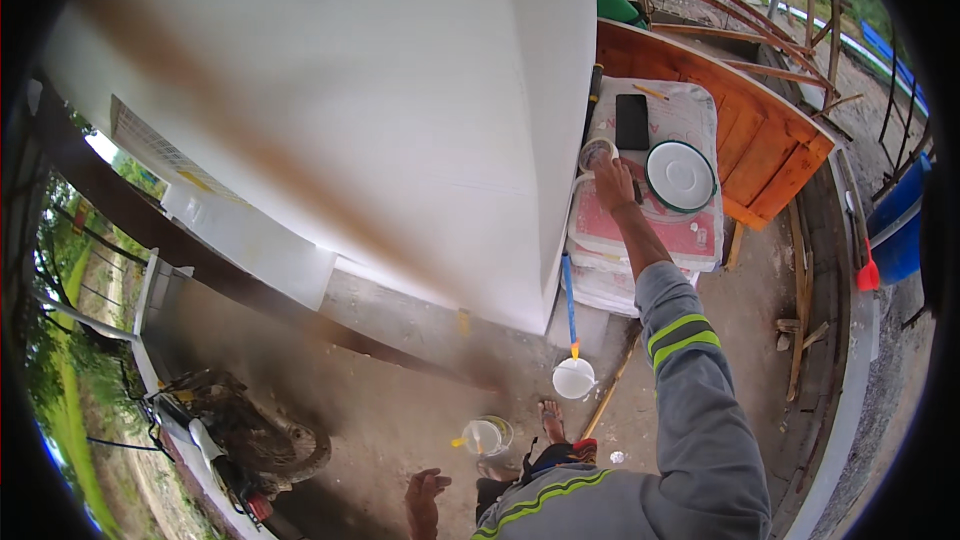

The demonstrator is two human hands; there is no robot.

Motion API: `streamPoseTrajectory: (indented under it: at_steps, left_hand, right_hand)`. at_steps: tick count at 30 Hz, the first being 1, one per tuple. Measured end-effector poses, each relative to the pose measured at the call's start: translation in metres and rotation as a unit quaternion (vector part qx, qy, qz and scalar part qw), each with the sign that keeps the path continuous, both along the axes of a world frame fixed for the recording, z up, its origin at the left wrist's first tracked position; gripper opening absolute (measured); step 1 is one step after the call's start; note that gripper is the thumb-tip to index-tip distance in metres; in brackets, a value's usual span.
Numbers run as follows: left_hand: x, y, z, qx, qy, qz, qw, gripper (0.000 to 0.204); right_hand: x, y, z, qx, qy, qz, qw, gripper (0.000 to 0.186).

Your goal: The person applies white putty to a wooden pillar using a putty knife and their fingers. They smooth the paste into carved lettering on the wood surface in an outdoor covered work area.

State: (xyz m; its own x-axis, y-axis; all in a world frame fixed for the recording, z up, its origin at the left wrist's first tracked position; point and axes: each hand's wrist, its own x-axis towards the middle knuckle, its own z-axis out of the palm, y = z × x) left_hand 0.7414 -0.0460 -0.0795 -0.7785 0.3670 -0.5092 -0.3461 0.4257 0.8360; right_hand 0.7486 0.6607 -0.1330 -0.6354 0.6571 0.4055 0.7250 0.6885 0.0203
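A: Head view, looking down. What does the right hand (612, 183) do?

B: The right arm, in a grey sleeve with yellow-green stripes, is stretched far forward. The hand is closed around a small round cup (597, 153), gripping it at the near side of its rim. The cup stands at the near left corner of a stack of white and red sacks (640, 230).

A: And what is around the cup?

B: On the same top sack, just beside the hand to the right, lies a white round plate with a green rim (680, 176). Behind the cup lies a flat black phone (631, 121). Behind the sacks stands an orange wooden panel (765, 130). Left of the cup rises a big white wall (400, 110).

A: The left hand (424, 495)?

B: It is low in the picture, well apart from the cup, fingers loosely spread, holding nothing.

A: On the ground?

B: A white bucket with a blue-handled tool in it (574, 377) stands near the wall corner, and a clear jug (483, 436) is near the bare feet.
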Motion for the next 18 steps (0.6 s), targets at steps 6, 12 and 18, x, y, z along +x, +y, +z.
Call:
streamPoseTrajectory:
  at_steps: [6,12,18]
  left_hand:
    - [-0.005,-0.022,-0.023,-0.001,-0.023,0.026,0.999,0.029]
    - [-0.004,0.004,-0.003,0.009,-0.023,0.006,1.0,0.028]
    - [-0.009,0.018,-0.003,0.017,-0.017,-0.036,0.999,0.027]
  right_hand:
    - [-0.002,0.001,0.0,-0.001,0.038,0.008,0.999,0.02]
    - [0.024,-0.019,0.001,-0.006,0.186,0.016,0.982,0.022]
    - [0.044,-0.041,-0.004,-0.049,0.245,0.05,0.967,0.021]
